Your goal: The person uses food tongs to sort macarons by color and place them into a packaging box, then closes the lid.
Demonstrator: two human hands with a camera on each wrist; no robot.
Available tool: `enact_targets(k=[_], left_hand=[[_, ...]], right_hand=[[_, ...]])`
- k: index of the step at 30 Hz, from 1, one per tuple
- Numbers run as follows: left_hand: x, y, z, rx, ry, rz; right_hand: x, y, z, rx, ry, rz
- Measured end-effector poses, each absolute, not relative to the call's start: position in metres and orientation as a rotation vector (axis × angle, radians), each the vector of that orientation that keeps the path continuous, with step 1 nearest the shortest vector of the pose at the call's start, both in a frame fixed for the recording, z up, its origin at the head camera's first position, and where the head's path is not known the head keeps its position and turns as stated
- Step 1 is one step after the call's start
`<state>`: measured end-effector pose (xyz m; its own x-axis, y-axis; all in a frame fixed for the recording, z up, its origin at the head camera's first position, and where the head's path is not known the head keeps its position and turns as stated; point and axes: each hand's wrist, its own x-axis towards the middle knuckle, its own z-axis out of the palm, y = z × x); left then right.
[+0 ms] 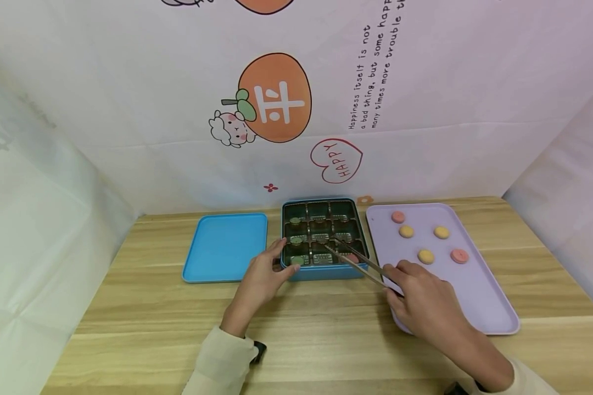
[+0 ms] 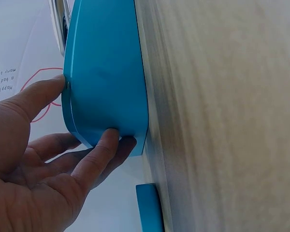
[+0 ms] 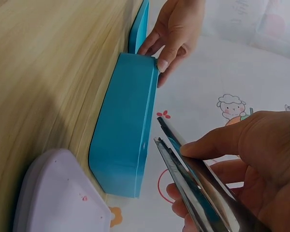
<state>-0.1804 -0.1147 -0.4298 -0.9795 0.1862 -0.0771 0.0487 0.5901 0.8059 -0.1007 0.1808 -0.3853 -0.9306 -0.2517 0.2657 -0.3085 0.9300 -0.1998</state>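
A blue tin box (image 1: 321,272) with a dark compartment insert stands at the middle of the wooden table. Green macarons (image 1: 296,240) fill its left column and a pink one (image 1: 352,258) lies at the front right. My left hand (image 1: 272,269) holds the box's front-left corner, thumb on the rim and fingers on the wall (image 2: 106,72). My right hand (image 1: 400,282) pinches metal tongs (image 1: 356,258), whose tips hang slightly apart and empty over the box's middle compartments. In the right wrist view the tongs (image 3: 183,179) sit above the box (image 3: 123,125).
The blue lid (image 1: 225,247) lies flat to the left of the box. A lilac tray (image 1: 479,296) on the right carries several yellow and pink macarons (image 1: 425,256). A printed white backdrop encloses the table at the back and sides.
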Motion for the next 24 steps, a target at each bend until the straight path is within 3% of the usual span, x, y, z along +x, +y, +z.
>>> enact_targets(k=[24], left_hand=[[-0.181, -0.114, -0.429, 0.197, 2.684, 1.318]], right_hand=[[-0.1, 0.244, -0.388, 0.283, -2.716, 0.351]])
